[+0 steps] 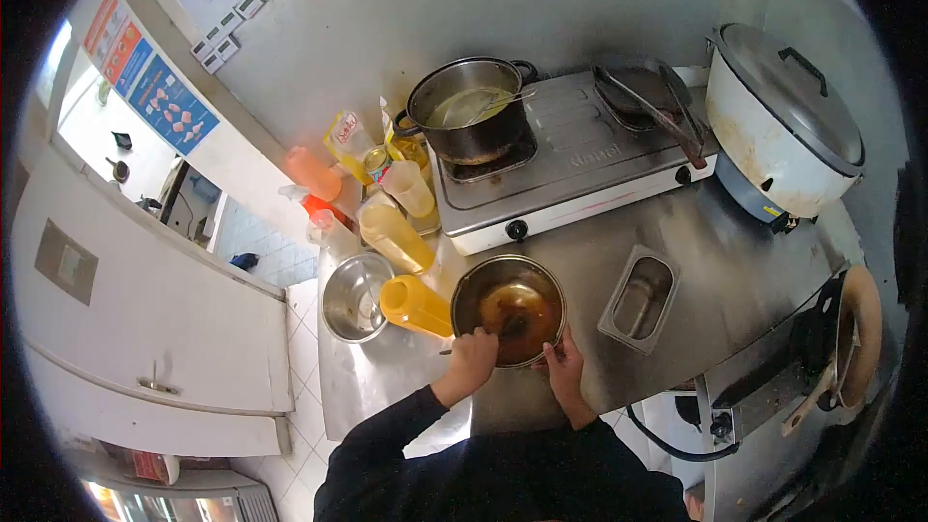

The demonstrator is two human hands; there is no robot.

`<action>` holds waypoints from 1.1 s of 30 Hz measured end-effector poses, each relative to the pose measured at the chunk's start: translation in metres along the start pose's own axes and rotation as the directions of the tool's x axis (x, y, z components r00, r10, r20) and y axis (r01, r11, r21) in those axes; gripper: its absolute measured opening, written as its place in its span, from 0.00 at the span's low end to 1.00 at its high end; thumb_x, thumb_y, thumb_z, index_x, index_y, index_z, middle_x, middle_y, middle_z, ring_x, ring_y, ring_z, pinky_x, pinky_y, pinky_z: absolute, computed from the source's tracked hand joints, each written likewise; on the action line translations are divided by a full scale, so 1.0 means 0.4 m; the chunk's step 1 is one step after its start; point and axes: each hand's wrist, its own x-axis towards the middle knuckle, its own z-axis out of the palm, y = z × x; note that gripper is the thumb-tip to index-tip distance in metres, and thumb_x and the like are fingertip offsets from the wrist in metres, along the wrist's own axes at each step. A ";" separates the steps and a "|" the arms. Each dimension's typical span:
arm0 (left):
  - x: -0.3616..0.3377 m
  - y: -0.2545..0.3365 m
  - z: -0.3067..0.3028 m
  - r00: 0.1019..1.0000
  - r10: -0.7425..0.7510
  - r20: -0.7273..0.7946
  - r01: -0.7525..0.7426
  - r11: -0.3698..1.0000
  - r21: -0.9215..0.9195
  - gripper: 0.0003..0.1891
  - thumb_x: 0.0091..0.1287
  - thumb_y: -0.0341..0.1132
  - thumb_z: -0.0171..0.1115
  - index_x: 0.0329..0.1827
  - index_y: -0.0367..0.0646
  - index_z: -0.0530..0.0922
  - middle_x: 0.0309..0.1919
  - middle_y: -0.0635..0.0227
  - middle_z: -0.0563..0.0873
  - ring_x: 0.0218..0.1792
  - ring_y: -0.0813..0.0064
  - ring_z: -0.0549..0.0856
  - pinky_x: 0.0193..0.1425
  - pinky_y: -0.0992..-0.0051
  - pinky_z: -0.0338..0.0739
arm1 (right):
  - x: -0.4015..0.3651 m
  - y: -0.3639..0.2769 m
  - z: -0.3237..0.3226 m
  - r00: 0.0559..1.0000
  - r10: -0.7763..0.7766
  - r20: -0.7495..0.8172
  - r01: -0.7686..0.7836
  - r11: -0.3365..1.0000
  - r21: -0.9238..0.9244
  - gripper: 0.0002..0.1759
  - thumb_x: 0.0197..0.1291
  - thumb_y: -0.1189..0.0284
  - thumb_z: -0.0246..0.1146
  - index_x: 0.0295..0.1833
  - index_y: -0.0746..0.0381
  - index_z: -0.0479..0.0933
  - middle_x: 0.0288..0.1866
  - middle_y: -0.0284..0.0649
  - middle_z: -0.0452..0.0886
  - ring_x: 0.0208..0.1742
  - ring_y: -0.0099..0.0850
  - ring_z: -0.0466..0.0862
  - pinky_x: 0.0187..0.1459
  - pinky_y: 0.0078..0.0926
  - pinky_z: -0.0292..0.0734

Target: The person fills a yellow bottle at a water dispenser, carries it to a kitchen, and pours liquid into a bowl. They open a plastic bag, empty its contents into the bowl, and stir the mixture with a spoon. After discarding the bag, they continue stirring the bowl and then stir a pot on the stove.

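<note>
A steel bowl (509,275) with brown sauce stands on the steel counter (735,271) in front of me. My left hand (473,355) is closed on a utensil handle that dips into the sauce at the bowl's near-left rim. My right hand (564,362) grips the bowl's near rim. A yellow squeeze bottle (414,305) lies on its side just left of the bowl.
An empty steel bowl (354,297) sits at the left. Several sauce bottles (394,232) stand behind it. A two-burner stove (570,159) carries a pot (471,116) and a dark pan (643,92). A rice cooker (785,126) stands at the right, a small steel tray (640,298) nearby.
</note>
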 end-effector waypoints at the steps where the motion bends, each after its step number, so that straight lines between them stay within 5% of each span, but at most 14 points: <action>1: 0.016 0.002 -0.004 1.000 -0.016 -0.004 0.016 0.999 -0.043 0.06 0.54 0.31 0.50 0.28 0.45 0.77 0.27 0.62 0.79 0.26 0.65 0.82 0.25 0.71 0.76 | 0.002 0.005 -0.005 1.000 0.019 0.007 -0.018 0.999 -0.028 0.29 0.57 0.74 0.52 0.63 0.63 0.51 0.30 0.37 0.73 0.26 0.20 0.76 0.25 0.16 0.78; 5: 0.052 -0.016 0.009 0.992 -0.116 -0.045 0.114 0.992 -0.044 0.06 0.54 0.31 0.51 0.27 0.46 0.78 0.27 0.61 0.80 0.26 0.66 0.82 0.25 0.71 0.75 | -0.001 -0.021 0.009 0.999 0.045 -0.004 -0.045 0.998 0.051 0.28 0.58 0.75 0.51 0.63 0.63 0.50 0.31 0.37 0.72 0.26 0.21 0.77 0.24 0.16 0.78; 9: 0.016 -0.023 0.009 0.993 -0.113 0.016 0.114 0.993 -0.044 0.06 0.53 0.31 0.51 0.25 0.45 0.77 0.26 0.61 0.80 0.26 0.66 0.82 0.25 0.71 0.75 | -0.001 -0.032 0.010 1.000 0.008 0.005 -0.008 1.000 -0.018 0.28 0.57 0.76 0.50 0.63 0.64 0.50 0.32 0.37 0.72 0.26 0.22 0.77 0.25 0.17 0.79; 18: 0.030 -0.018 0.007 0.987 -0.099 -0.127 0.094 0.994 -0.048 0.05 0.52 0.30 0.53 0.22 0.46 0.77 0.23 0.62 0.78 0.24 0.67 0.82 0.23 0.73 0.75 | 0.000 -0.018 0.009 0.999 -0.041 0.015 0.041 0.999 -0.014 0.27 0.58 0.76 0.50 0.62 0.65 0.51 0.35 0.40 0.72 0.27 0.21 0.77 0.26 0.17 0.80; 24: 0.014 -0.003 0.004 0.999 -0.005 -0.043 0.001 0.994 -0.110 0.05 0.53 0.31 0.52 0.23 0.44 0.77 0.25 0.61 0.79 0.26 0.64 0.82 0.24 0.71 0.76 | -0.022 -0.016 0.017 0.998 -0.043 0.044 0.046 0.998 -0.054 0.28 0.58 0.76 0.50 0.63 0.67 0.48 0.35 0.39 0.72 0.26 0.21 0.77 0.26 0.18 0.79; 30: 0.003 -0.028 0.015 0.990 -0.135 -0.028 0.130 0.982 -0.138 0.07 0.56 0.33 0.49 0.31 0.45 0.77 0.28 0.60 0.79 0.27 0.64 0.82 0.25 0.71 0.76 | -0.043 0.003 0.026 0.999 -0.023 -0.046 0.025 0.999 0.037 0.29 0.58 0.76 0.49 0.63 0.67 0.46 0.35 0.38 0.71 0.27 0.21 0.75 0.26 0.19 0.78; 33: -0.011 -0.010 0.014 0.997 -0.026 0.073 0.032 0.997 -0.073 0.08 0.58 0.34 0.48 0.33 0.45 0.77 0.27 0.61 0.79 0.26 0.65 0.82 0.24 0.71 0.76 | -0.052 0.000 0.031 0.998 -0.029 -0.054 0.034 0.996 0.083 0.30 0.58 0.76 0.49 0.63 0.68 0.46 0.35 0.38 0.71 0.29 0.21 0.75 0.26 0.18 0.78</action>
